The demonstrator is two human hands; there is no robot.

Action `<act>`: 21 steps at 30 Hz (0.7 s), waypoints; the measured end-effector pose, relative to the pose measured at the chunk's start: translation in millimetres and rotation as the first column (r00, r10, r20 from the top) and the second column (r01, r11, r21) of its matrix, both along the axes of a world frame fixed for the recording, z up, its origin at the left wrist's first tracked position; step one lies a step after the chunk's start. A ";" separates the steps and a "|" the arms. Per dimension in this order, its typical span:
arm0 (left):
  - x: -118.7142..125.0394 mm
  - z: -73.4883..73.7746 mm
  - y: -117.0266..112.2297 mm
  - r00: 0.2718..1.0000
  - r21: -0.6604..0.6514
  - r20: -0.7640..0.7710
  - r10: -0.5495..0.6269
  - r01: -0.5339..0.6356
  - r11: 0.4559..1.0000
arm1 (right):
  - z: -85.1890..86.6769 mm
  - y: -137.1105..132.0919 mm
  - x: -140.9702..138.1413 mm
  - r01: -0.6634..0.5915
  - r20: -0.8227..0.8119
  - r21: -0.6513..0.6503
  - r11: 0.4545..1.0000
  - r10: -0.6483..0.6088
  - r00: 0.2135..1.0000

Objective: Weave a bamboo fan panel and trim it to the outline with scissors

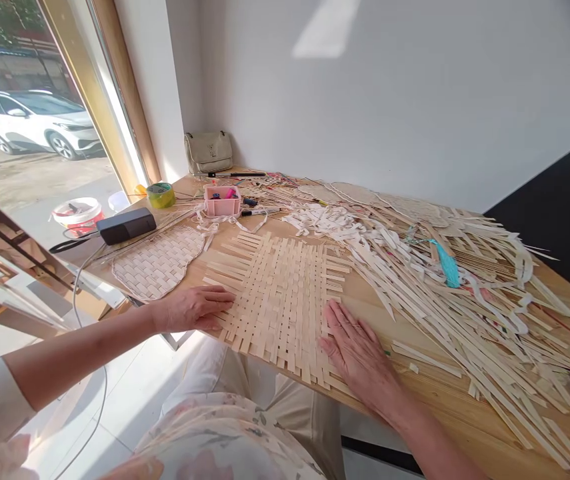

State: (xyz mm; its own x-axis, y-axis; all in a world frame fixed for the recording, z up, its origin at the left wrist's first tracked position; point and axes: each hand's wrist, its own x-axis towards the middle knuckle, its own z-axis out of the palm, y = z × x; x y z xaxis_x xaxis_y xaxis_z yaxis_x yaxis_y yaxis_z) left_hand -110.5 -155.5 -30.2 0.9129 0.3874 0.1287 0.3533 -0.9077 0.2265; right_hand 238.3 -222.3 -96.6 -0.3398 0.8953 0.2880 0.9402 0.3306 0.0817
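A loosely woven mat of pale wood or bamboo strips (285, 293) lies at the table's front edge, its strip ends sticking out loose on every side. My left hand (199, 307) rests at the mat's left edge, fingers stretched out over the protruding strip ends. On the opposite edge my right hand (357, 343) lies flat, fingertips touching the strips along that side. Neither hand is wrapped around anything. Left of the mat is a finished-looking woven piece with a rounded outline (159, 261), made of wider strips.
Long loose strips (429, 320) and curled white ribbons (345, 223) cover the right side. Toward the back stand a pink basket (222, 202), a tape roll (161, 195) and a beige bag (209, 152). A dark box-shaped device (127, 227) with a cable sits at the left edge.
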 end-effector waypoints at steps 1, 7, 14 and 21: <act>-0.4 -0.8 0.2 1.000 -0.002 0.005 0.002 -0.002 1.000 | -1.3 0.1 0.3 -0.004 -0.001 0.010 1.000 0.004 1.000; -2.2 -4.4 -1.6 0.999 -0.003 0.029 0.028 -0.028 1.000 | -3.1 -0.1 -0.1 -0.003 0.008 0.059 0.998 0.002 1.000; 1.1 -2.2 -4.8 0.999 0.045 0.017 0.036 -0.037 0.998 | 2.9 0.1 -2.4 -0.001 0.042 0.043 0.999 -0.001 0.999; 3.1 11.4 2.4 0.997 0.140 -0.082 0.000 0.012 0.990 | 1.2 -1.1 -1.5 0.001 0.029 0.032 0.999 -0.002 1.000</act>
